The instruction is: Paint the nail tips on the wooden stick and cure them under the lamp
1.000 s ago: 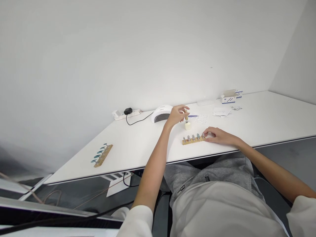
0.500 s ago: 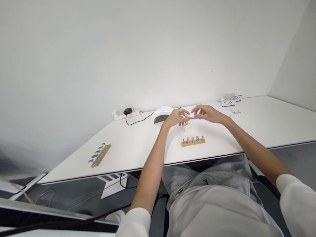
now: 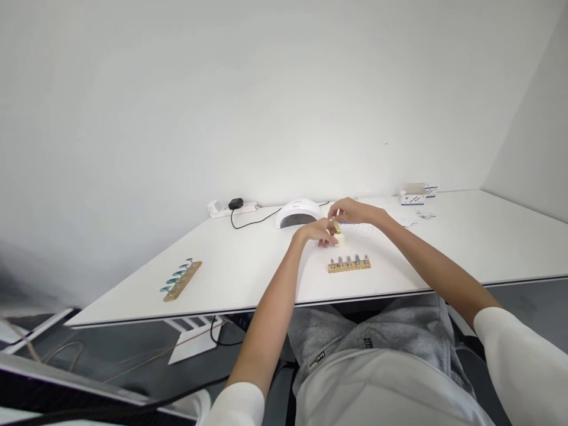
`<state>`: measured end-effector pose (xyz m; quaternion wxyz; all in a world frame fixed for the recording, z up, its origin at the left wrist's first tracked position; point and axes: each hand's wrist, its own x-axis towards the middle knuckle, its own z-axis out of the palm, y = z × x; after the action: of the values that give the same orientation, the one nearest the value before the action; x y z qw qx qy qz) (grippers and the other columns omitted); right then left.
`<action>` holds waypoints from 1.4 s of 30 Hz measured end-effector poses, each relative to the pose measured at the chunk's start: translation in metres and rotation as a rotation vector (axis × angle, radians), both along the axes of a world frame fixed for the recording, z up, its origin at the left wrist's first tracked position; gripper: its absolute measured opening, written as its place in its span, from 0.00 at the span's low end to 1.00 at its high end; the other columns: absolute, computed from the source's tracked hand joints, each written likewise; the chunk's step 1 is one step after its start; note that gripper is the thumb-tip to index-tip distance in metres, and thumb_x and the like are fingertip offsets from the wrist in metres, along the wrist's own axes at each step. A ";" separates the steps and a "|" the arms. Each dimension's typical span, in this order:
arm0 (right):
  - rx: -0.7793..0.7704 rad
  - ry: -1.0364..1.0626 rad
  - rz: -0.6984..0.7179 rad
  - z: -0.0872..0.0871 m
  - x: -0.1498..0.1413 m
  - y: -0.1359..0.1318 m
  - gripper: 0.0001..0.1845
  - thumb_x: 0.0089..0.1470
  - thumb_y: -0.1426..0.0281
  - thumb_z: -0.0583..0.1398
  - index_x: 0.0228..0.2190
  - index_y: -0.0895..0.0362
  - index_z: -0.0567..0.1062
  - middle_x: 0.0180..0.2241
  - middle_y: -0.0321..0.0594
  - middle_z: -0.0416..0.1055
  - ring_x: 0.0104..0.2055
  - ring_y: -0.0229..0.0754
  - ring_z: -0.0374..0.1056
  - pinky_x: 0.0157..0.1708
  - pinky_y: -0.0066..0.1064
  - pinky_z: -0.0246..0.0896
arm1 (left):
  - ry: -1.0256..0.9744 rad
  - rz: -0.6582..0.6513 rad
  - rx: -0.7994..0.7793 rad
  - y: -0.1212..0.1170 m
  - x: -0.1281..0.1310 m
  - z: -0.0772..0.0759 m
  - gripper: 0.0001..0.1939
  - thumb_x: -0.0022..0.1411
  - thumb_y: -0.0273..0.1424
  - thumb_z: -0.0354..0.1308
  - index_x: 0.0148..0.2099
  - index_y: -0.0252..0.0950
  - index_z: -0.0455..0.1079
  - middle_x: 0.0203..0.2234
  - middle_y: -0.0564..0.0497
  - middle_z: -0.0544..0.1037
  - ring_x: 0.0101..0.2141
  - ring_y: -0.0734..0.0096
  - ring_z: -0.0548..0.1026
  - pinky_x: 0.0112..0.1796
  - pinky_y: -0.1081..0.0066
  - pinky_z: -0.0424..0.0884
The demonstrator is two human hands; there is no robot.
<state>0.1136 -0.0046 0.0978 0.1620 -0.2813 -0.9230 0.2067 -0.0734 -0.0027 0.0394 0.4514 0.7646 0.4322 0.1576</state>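
Bottle (image 3: 340,240), small, white and block-shaped, is between the two hands. Left hand (image 3: 323,229): fingers closed on the bottle's side. Right hand (image 3: 348,209): fingertips at the tall gold cap (image 3: 337,228); whether they grip it cannot be told. The hands are close together. Bottle contents are not visible. White cardboard carton (image 3: 412,200) with blue print: positioned beyond and to the right of the right hand, top open, contents hidden.

Light wooden strip (image 3: 349,268) carrying five upright silvery nail tips: lies just nearer the body than the hands. Second wooden strip (image 3: 183,283) with teal nail tips: lies well to the left of the left hand. White dome-shaped lamp (image 3: 299,212): stands just behind the left hand. Smooth white tabletop (image 3: 248,260) supports these items; a plain pale wall (image 3: 284,106) rises beyond both hands.
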 end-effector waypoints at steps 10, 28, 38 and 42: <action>0.173 -0.255 -0.317 0.010 -0.004 -0.015 0.16 0.57 0.59 0.59 0.26 0.58 0.68 0.28 0.40 0.67 0.25 0.37 0.60 0.24 0.29 0.48 | 0.079 0.063 0.046 0.000 0.005 -0.003 0.13 0.44 0.30 0.68 0.28 0.34 0.66 0.18 0.53 0.72 0.20 0.71 0.73 0.20 0.73 0.67; 0.222 -0.367 -0.377 0.009 -0.008 -0.019 0.21 0.61 0.58 0.55 0.26 0.61 0.72 0.28 0.47 0.70 0.28 0.41 0.65 0.26 0.30 0.51 | 0.064 0.076 0.046 -0.007 0.009 0.000 0.11 0.45 0.28 0.66 0.31 0.33 0.68 0.17 0.54 0.72 0.18 0.75 0.70 0.20 0.75 0.65; 0.034 -0.199 -0.155 0.011 -0.002 -0.017 0.04 0.55 0.75 0.58 0.31 0.60 0.74 0.35 0.43 0.73 0.33 0.37 0.67 0.29 0.25 0.58 | 0.075 0.048 0.048 -0.004 0.006 -0.003 0.07 0.47 0.28 0.64 0.28 0.33 0.68 0.15 0.53 0.71 0.17 0.73 0.70 0.21 0.74 0.65; -0.010 -0.267 -0.296 0.010 -0.008 -0.019 0.11 0.57 0.66 0.60 0.29 0.61 0.71 0.27 0.43 0.72 0.23 0.35 0.64 0.22 0.26 0.56 | 0.093 0.051 0.058 -0.007 0.008 -0.001 0.07 0.47 0.29 0.64 0.27 0.33 0.68 0.15 0.53 0.71 0.17 0.74 0.69 0.21 0.74 0.65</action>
<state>0.1052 -0.0236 0.1083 0.0652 -0.4397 -0.8838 0.1459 -0.0652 -0.0094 0.0383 0.4043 0.7726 0.4672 0.1459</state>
